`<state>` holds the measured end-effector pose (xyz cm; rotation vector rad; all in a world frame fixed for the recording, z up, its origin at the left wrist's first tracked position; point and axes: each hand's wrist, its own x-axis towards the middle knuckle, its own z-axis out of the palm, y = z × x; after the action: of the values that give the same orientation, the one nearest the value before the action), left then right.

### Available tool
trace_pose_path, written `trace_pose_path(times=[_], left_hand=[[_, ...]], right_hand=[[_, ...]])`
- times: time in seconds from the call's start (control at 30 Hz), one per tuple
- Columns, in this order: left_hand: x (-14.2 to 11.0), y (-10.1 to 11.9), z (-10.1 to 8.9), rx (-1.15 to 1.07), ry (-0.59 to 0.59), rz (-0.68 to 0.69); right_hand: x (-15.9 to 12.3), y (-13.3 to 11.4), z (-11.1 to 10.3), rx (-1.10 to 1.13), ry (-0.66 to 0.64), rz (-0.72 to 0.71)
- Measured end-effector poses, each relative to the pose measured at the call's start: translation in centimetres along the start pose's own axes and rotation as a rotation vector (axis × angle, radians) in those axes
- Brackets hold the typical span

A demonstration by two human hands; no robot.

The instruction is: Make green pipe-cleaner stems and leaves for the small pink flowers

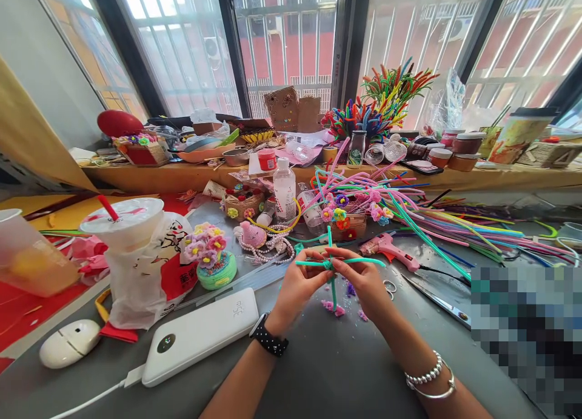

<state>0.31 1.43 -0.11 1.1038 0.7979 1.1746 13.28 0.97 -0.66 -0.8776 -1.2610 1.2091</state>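
My left hand (302, 284) and my right hand (361, 278) meet above the grey table. Between them is a cross of green pipe cleaners (328, 243), twisted together at the middle. Fingers of both hands pinch it close to that centre, and its arms stick out up, down, left and right. Small pink flower pieces (334, 308) and a purple one (350, 289) lie on the table beneath. Just right of my right hand rests a small pair of scissors (390, 288), partly hidden. A pink glue gun (391, 249) lies behind it.
A white power bank (204, 337), an earbud case (70, 344) and a bagged drink cup (125, 225) stand at left. Loose pipe cleaners (459, 225) spread across the back right, with large scissors (439, 301) nearer. A potted pipe-cleaner flower (217, 270) and a bottle (284, 191) stand behind my hands.
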Motion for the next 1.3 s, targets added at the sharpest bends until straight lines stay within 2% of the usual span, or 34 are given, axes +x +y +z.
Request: trace_pose_path(times=[0.17,0.33,0.43,0.53,0.63,0.7,0.87,0.97,1.13,1.3], left_hand=[[0.0,0.4,-0.4,-0.01,-0.103,-0.072],[-0.3,0.8,-0.5,0.011,-0.146,-0.135],[-0.3,0.9,-0.5,0.001,-0.164,-0.151],[-0.2,0.9,-0.7,-0.044,-0.17,-0.168],[-0.1,0.8,-0.8,-0.086,-0.184,-0.191],[-0.1,0.7,-0.8,-0.077,-0.184,-0.183],[0.0,0.3,-0.8,0.011,-0.085,-0.122],[0.0,0.2,-0.9,0.07,-0.08,-0.11],[-0.1,0.4,-0.8,0.113,-0.123,-0.076],[0.0,0.5,-0.5,0.045,-0.077,-0.014]], right_hand=[[0.1,-0.7,-0.7,-0.083,0.027,0.003],[0.4,-1.0,-1.3,-0.079,0.017,0.05],[0.5,-1.0,-1.9,0.013,-0.064,0.083],[0.5,-0.9,-2.4,0.099,-0.166,0.04],[0.4,-1.1,-2.4,0.073,-0.299,-0.027],[0.3,-1.2,-2.2,0.016,-0.339,-0.062],[0.2,-1.4,-1.9,-0.146,-0.244,-0.139],[0.2,-1.6,-1.8,-0.213,-0.218,-0.17],[0.2,-1.7,-1.6,-0.282,-0.224,-0.141],[0.2,-0.9,-1.3,-0.305,-0.258,-0.171]])
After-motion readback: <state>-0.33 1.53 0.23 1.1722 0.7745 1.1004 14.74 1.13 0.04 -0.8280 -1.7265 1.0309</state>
